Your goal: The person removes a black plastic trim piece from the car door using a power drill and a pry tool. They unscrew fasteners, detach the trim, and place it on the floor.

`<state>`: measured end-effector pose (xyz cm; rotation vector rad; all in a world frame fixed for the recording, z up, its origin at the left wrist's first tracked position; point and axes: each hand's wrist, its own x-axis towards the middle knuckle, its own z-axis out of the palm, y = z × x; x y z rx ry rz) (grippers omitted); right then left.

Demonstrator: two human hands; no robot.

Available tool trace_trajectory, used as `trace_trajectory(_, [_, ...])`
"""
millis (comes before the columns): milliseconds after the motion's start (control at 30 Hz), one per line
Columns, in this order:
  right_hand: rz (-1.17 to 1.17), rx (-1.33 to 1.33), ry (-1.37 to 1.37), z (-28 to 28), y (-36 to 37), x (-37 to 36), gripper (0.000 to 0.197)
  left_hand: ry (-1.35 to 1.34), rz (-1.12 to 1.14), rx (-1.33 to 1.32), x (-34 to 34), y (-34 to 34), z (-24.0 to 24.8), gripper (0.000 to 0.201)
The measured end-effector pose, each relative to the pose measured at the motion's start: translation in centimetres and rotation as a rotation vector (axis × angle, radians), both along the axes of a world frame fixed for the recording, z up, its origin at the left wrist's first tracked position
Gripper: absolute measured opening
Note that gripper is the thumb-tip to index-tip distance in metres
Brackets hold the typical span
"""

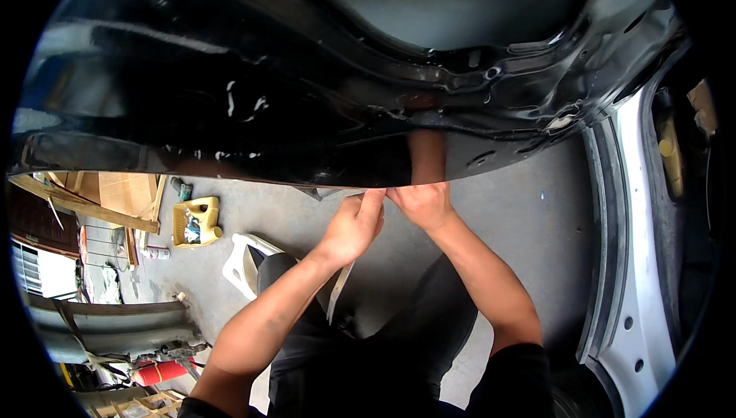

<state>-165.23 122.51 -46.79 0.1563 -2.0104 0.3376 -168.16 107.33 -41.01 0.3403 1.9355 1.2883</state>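
Observation:
A glossy black car door panel (307,126) with scuffs and white marks spreads above my hands. Both hands meet at its lower edge. My left hand (354,228) is closed, its thumb raised against that edge, and a narrow pale strip (337,294) hangs out below it by the wrist. Right beside it, my right hand (423,203) has its fingers bent and pinched together at the edge; the panel and the hand itself hide what lies between them. A small grey flap (313,194) shows under the edge, left of my hands.
A white plastic stool (244,264) stands by my left leg. Beyond it are a cut-open yellow container (196,222) and a wooden frame (92,203). At lower left lie a curved grey car part (130,326) and a red cylinder (161,372). The white car body frame (636,264) rises at right.

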Motion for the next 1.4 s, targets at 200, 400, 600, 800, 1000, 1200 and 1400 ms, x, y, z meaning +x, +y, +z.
trace_trajectory(200, [-0.037,0.009,0.024,0.0,0.1,-0.4,0.044,0.054,0.007,0.1,0.2,0.3,-1.3,0.056])
trace_trajectory(400, [-0.096,0.002,-0.099,0.4,-0.5,0.0,0.043,0.078,0.041,0.132,0.5,0.3,-1.0,0.058])
trace_trajectory(600, [-0.148,-0.067,-0.294,3.5,-1.2,0.9,0.048,0.028,0.014,0.156,1.6,-4.9,-0.9,0.062])
trace_trajectory(800, [-0.117,-0.47,-0.395,3.9,-2.6,0.3,0.027,-0.035,0.005,0.079,2.1,-10.1,-1.7,0.062])
trace_trajectory(1000, [-0.029,-0.638,-0.308,1.2,-3.0,0.4,0.017,-0.049,-0.014,0.081,2.6,-10.6,-1.9,0.061])
trace_trajectory(1200, [-0.141,-0.402,0.024,-1.1,-3.1,-1.0,0.014,0.07,-0.027,0.084,1.7,-6.6,1.5,0.061])
trace_trajectory(1400, [-0.138,-0.356,0.123,-0.7,-3.0,-1.7,0.02,0.007,0.018,0.042,-0.8,-2.5,2.8,0.062])
